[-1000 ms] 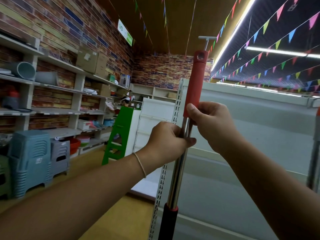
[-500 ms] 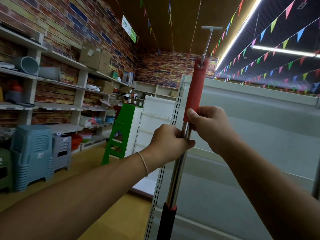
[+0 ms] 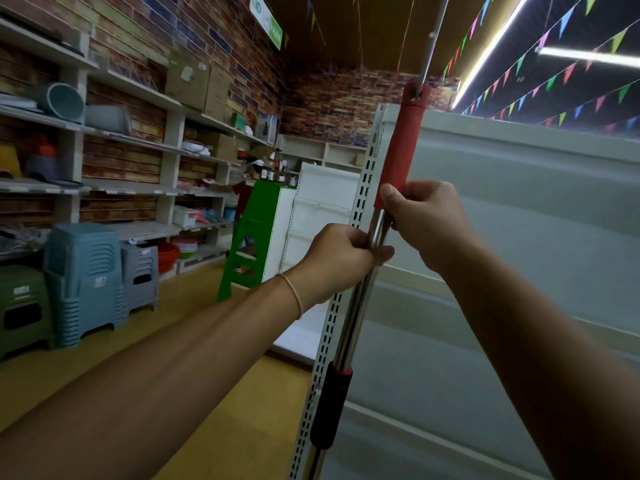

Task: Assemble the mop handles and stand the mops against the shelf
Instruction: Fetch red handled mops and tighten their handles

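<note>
left hand (image 3: 341,259) grips chrome mop handle (image 3: 356,313) mid-shaft | right hand (image 3: 424,220) pinches it just below the red grip (image 3: 401,143) | handle upright against white shelf (image 3: 519,209) | yellow floor (image 3: 194,306), brick walls | stacked blue stools (image 3: 83,275); red basin (image 3: 168,256) on low shelf

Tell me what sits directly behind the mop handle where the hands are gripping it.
Behind the mop handle stands the slotted upright of the white shelf unit. The left hand and right hand cover the stretch of upright and pole between them.
</note>
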Demonstrator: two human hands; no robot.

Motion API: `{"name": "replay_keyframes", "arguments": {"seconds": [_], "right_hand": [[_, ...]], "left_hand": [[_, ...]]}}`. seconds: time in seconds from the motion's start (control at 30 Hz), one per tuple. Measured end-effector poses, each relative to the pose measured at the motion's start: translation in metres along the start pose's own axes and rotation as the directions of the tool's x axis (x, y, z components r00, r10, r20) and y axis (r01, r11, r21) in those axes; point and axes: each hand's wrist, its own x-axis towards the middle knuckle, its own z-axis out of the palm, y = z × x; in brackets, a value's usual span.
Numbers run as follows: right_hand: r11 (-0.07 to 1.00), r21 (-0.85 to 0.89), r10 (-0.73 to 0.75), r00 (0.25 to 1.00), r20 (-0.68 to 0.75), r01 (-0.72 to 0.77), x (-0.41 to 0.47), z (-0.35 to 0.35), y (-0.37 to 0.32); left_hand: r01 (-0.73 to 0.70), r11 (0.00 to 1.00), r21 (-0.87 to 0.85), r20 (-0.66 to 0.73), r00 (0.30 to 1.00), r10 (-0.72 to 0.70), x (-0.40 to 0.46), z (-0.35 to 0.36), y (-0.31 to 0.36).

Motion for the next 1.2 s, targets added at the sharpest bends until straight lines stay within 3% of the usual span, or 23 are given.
{"name": "replay_keyframes", "arguments": {"seconds": [0.87,1.2], "right_hand": [[0.996,0.006,0.089,0.996,0.007,-0.089,0.075,0.016,0.056],[0.996,0.048,0.070,0.997,0.007,-0.071,0.090,0.021,0.072]], "left_hand": [[0.073,0.997,0.024,-0.026,0.997,-0.072,0.077,0.027,-0.038],[0.114,0.992,-0.057,0.021,0.993,-0.113,0.084,0.030,-0.042]]}}
